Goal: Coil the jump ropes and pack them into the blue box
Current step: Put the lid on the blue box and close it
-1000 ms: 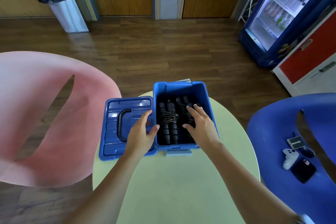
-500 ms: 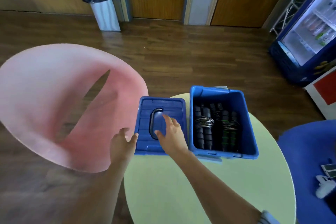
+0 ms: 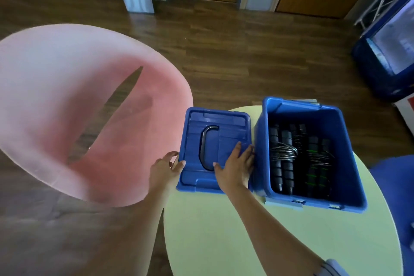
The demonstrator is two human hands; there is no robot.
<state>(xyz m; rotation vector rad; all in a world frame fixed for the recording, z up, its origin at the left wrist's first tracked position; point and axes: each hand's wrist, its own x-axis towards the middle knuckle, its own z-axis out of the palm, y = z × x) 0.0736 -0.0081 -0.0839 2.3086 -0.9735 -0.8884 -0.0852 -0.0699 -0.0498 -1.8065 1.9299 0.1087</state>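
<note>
- One pink chair [image 3: 67,107] fills the 9 o'clock side: a smooth, rounded moulded shell with a long slit down its back.
- One round tabletop [image 3: 212,231], pale green and matte, takes the lower middle.
- One blue box [image 3: 349,163], and there's the task's thing! It is glossy hard plastic, rectangular with rounded corners. It stands open on the tabletop's far right, at 3 o'clock from the lid.
- One lid [image 3: 215,123], the same blue plastic, lies flat with its left part overhanging the tabletop's edge. It is ribbed, with one dark curved carry handle [image 3: 205,141] sunk in the middle.
- Jump ropes [image 3: 282,152] are packed in the box. I count three coiled bundles and six black ribbed grips lying lengthwise. The left bundle is wrapped in grey cord, and the right pair [image 3: 318,159] carries green bands.
- Two bare hands are both on the lid.
- The right hand [image 3: 235,168] is spread wide and lies flat on the lid's 3 o'clock side, fingertips at the rim next to the box.
- The left hand [image 3: 165,170] pinches the lid's 9 o'clock edge, thumb on top.
</note>
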